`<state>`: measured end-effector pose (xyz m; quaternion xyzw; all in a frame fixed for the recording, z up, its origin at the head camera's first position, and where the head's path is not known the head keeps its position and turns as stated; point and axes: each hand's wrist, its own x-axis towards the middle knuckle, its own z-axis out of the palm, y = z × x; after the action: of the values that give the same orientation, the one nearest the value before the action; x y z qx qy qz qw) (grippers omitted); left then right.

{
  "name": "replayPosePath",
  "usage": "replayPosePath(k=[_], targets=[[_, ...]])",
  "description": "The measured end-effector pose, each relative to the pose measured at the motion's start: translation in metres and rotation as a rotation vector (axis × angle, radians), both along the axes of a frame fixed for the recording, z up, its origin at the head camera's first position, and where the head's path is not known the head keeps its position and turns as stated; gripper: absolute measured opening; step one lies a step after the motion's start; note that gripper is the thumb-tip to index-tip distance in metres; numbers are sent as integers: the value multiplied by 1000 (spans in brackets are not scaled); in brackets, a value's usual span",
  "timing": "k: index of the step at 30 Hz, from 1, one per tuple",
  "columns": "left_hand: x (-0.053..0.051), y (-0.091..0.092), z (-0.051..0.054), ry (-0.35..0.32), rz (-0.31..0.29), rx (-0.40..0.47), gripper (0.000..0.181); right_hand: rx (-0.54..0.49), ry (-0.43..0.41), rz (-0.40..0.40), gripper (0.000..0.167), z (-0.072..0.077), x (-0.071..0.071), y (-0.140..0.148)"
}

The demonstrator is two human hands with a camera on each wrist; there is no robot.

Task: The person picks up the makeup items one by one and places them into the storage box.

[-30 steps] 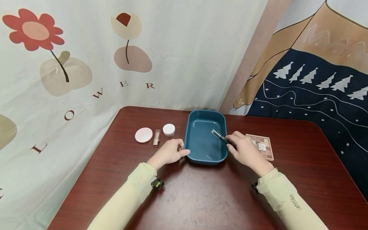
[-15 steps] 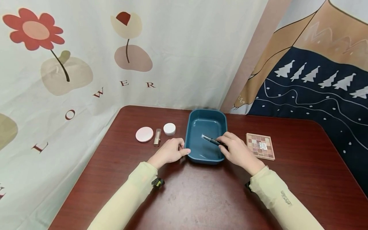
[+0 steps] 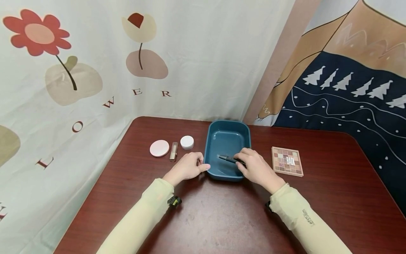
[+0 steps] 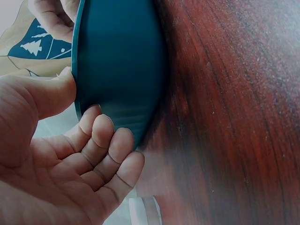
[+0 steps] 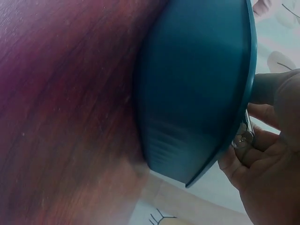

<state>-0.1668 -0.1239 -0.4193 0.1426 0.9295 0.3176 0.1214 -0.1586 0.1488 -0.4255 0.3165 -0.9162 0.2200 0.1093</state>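
Observation:
A dark teal rectangular plastic bin [image 3: 226, 140] stands on the table. My left hand [image 3: 189, 166] holds its near-left rim; in the left wrist view the thumb lies on the rim and the fingertips are at the outer wall [image 4: 122, 61]. Inside the bin's near half, my right hand [image 3: 256, 168] pinches a slim black pen-like tube [image 3: 227, 159] with a clear end pointing left. In the right wrist view, the bin's wall [image 5: 201, 70] covers most of the tube; only a shiny end [image 5: 244, 136] shows between the fingers.
Left of the bin lie a pale pink round compact [image 3: 159, 148], a lipstick-like tube [image 3: 173, 152] and a white round jar [image 3: 187, 142]. An eyeshadow palette [image 3: 287, 161] lies to the right. Printed curtains [image 3: 196, 63] hang behind the reddish-brown table [image 3: 222, 218].
My right hand has moved left and further into the bin with the black tube, which has swung closer to level and sits lower. The left hand keeps its hold on the rim.

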Motion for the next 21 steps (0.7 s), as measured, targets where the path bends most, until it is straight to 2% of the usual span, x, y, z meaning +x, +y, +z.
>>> replayPosePath(k=[10,21], targets=[[0,0,0,-6,7,-1,31,12,-12,32,15,-10,-2,-6],[0,0,-1,-8,9,7,32,16,-106,35,15,-12,-4,-12]])
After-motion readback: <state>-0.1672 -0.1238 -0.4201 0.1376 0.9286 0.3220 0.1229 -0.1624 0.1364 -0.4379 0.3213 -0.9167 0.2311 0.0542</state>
